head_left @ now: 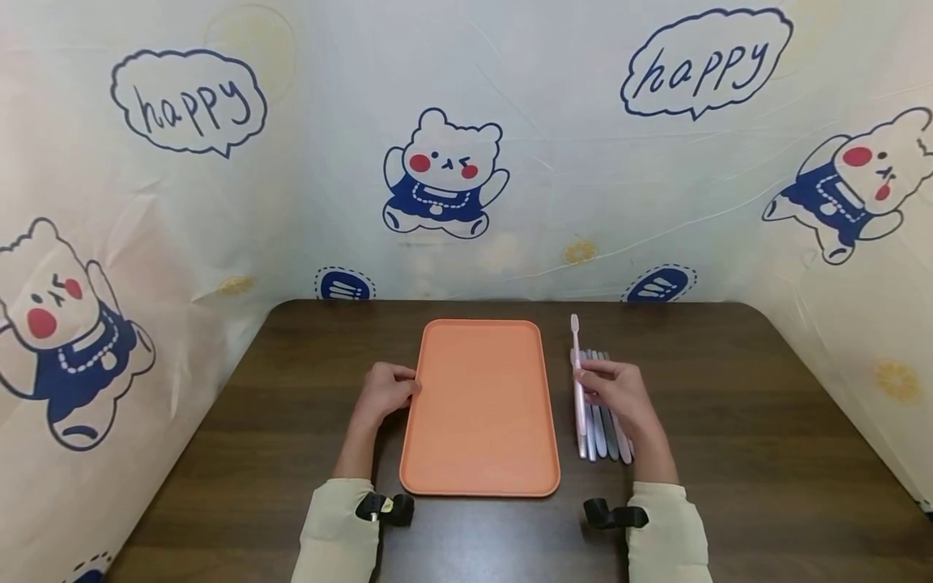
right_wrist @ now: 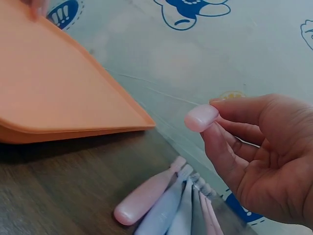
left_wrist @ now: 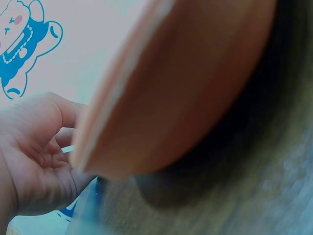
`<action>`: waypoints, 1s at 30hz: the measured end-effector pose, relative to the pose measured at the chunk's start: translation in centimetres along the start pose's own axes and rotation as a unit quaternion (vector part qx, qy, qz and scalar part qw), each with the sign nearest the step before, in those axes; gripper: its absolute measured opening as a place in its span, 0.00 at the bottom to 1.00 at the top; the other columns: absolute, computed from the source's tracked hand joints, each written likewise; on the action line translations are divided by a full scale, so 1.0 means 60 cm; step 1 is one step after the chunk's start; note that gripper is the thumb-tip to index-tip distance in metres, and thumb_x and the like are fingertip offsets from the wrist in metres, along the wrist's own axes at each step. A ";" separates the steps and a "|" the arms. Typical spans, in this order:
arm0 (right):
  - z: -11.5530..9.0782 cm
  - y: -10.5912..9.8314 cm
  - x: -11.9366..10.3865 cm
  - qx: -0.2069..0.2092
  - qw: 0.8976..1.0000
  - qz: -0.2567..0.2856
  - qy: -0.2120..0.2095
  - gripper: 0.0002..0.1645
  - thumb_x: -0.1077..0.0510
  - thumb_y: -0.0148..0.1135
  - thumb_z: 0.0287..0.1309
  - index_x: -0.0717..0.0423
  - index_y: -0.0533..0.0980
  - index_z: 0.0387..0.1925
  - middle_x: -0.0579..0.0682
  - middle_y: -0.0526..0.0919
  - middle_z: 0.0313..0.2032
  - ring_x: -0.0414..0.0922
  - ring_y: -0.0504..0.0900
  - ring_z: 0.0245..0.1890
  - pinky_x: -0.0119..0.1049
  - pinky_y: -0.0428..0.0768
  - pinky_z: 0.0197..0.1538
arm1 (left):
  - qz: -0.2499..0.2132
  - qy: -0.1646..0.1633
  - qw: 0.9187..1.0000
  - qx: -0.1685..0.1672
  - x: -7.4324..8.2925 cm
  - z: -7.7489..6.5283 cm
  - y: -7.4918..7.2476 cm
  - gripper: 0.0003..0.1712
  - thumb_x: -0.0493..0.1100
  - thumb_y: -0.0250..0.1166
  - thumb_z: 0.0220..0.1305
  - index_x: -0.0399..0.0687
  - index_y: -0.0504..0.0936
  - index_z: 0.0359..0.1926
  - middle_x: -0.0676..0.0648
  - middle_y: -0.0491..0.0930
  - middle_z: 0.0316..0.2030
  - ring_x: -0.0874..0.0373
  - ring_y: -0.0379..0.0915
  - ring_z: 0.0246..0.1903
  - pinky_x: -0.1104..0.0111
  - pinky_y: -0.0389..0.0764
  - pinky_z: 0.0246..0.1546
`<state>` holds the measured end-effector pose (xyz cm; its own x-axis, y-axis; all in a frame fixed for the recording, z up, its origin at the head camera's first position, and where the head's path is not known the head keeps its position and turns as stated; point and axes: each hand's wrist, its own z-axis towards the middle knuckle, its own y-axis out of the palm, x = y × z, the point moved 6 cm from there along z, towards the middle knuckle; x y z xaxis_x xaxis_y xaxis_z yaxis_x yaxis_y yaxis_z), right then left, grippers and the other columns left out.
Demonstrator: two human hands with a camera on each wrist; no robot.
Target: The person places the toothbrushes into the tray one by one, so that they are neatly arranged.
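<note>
Dark wooden table (head_left: pixel 729 421): right hand (head_left: pixel 619 394) pinches pink toothbrush (head_left: pixel 577 364) (others beneath), left hand (head_left: pixel 382 393) grips orange tray (head_left: pixel 481 405).

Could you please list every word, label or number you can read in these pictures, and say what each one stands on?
"happy": in a speech bubble printed on the backdrop sheet, upper left.
"happy": in a second speech bubble on the same sheet, upper right.
The orange tray and the toothbrushes show no readable text.

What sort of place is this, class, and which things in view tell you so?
Probably a staged tabletop workspace, not a home: a dark wooden table screened by a cartoon-bear sheet, with only an orange tray and toothbrushes laid out.
</note>
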<state>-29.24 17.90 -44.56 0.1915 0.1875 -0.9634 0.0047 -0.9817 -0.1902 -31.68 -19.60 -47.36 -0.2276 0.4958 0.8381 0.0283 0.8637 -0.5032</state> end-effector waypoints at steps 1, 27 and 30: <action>0.000 0.002 0.001 0.000 1.000 -0.001 0.000 0.26 0.59 0.62 0.68 0.71 0.74 0.63 0.41 0.83 0.34 0.34 0.80 0.32 0.26 0.85 0.38 | 0.000 -0.001 1.000 0.000 0.000 0.000 0.000 0.17 0.34 0.64 0.61 0.33 0.86 0.51 0.32 0.86 0.47 0.59 0.83 0.31 0.64 0.88 0.35; 0.004 0.059 -0.006 0.022 0.999 0.003 -0.045 0.22 0.62 0.64 0.66 0.69 0.79 0.58 0.56 0.88 0.42 0.34 0.83 0.31 0.26 0.86 0.38 | 0.008 0.008 1.000 0.007 -0.009 0.005 0.004 0.15 0.36 0.64 0.62 0.35 0.88 0.49 0.36 0.87 0.43 0.60 0.82 0.29 0.65 0.88 0.34; 0.006 0.067 -0.006 0.022 0.999 0.014 -0.047 0.22 0.63 0.64 0.65 0.70 0.79 0.57 0.54 0.89 0.40 0.33 0.83 0.30 0.26 0.86 0.37 | 0.008 0.008 1.000 0.008 -0.007 0.004 0.003 0.15 0.36 0.64 0.62 0.35 0.88 0.49 0.36 0.87 0.43 0.60 0.81 0.29 0.65 0.88 0.34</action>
<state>-29.64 13.87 -45.08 0.0972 0.1639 -0.9817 -0.0431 -0.9847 -0.1687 -31.83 -19.70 -47.87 -0.2109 0.5109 0.8334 0.0162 0.8543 -0.5196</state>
